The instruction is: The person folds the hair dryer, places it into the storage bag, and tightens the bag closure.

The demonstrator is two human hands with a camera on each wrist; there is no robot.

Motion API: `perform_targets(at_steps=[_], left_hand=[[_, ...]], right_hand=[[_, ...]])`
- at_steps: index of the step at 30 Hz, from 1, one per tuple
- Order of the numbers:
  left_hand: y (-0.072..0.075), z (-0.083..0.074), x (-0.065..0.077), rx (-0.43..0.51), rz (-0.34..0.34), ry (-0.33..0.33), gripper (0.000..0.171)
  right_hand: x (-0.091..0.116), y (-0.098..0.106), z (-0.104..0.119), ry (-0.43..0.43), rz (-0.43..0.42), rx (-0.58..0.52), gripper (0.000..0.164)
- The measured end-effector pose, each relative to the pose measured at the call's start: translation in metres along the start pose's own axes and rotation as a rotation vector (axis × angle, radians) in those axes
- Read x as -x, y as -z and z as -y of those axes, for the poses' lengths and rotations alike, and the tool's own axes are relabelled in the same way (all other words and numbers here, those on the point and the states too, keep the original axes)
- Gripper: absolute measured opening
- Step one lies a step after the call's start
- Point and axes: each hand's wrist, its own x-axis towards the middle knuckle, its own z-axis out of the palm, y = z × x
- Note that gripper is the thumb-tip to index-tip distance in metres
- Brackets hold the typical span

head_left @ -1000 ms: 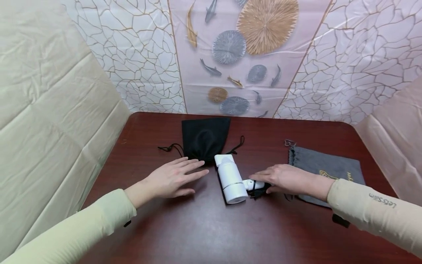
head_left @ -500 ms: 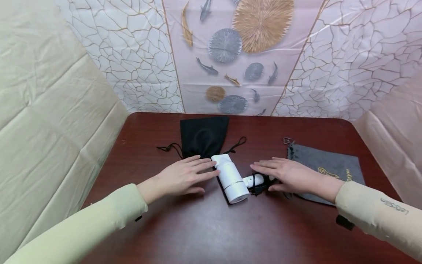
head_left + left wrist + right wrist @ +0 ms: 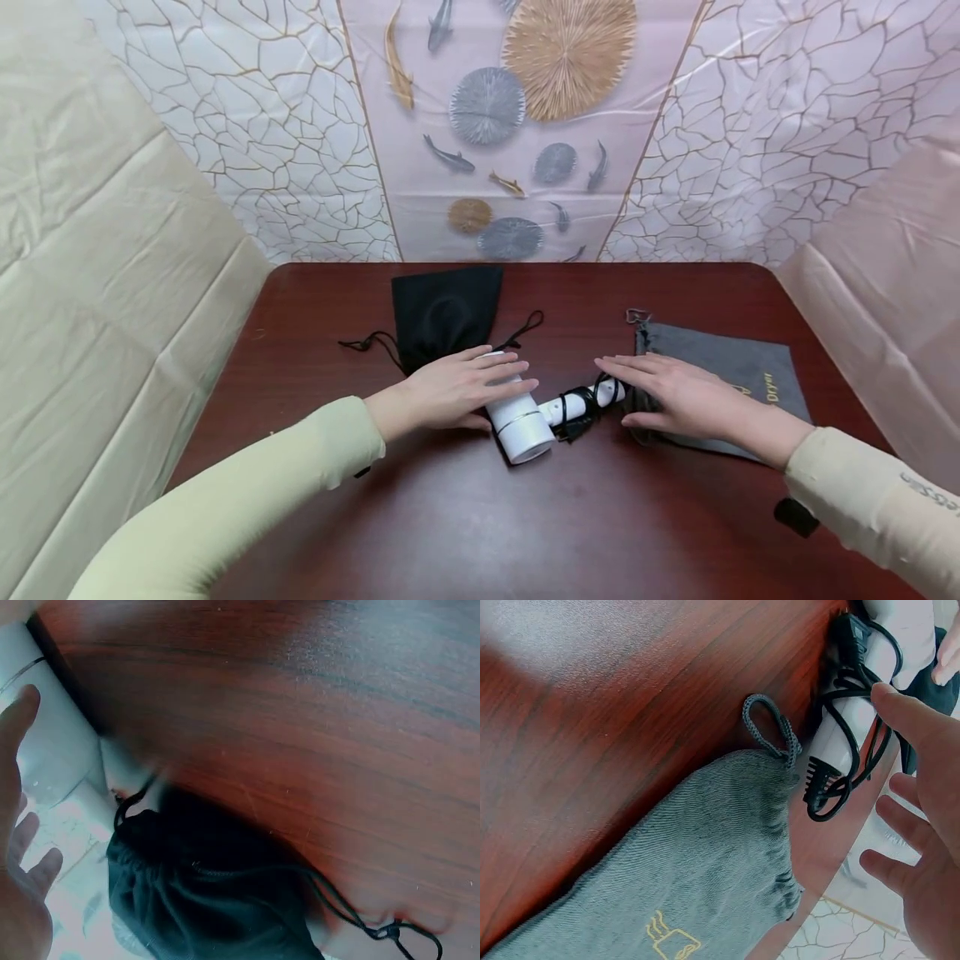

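A white hair dryer (image 3: 522,432) lies on the table, a black cord (image 3: 575,425) wound around its handle (image 3: 551,412). Over its barrel stretches my left hand (image 3: 453,389), fingers extended across the top and covering part of it. In the left wrist view the thumb overlaps the barrel (image 3: 56,742). My right hand (image 3: 686,402) is just past the handle's end, fingers straight and thumb apart, gripping nothing. The right wrist view shows the plug (image 3: 850,639) tucked beside the handle (image 3: 838,735), with the right thumb right at the cord loops.
A black drawstring pouch (image 3: 442,312) lies behind the hair dryer. To the right, partly under my right hand, is a grey drawstring pouch (image 3: 716,354) with yellow print. Patterned sheets (image 3: 517,183) hang beyond the dark red table's (image 3: 315,317) far edge.
My left hand has moved right, from beside the hair dryer to over its barrel. My right hand has drawn back to the right off the handle, uncovering more of the cord.
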Motion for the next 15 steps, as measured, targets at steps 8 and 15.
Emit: perform_targets(at_steps=[8,15], left_hand=[[-0.009,0.000,-0.005,0.033,0.004,-0.026,0.084],[-0.019,-0.005,-0.004,0.036,-0.055,-0.055,0.077]], right_hand=[[0.004,-0.003,-0.006,-0.043,-0.012,-0.040,0.083],[0.004,-0.006,-0.010,-0.079,0.001,-0.072,0.082]])
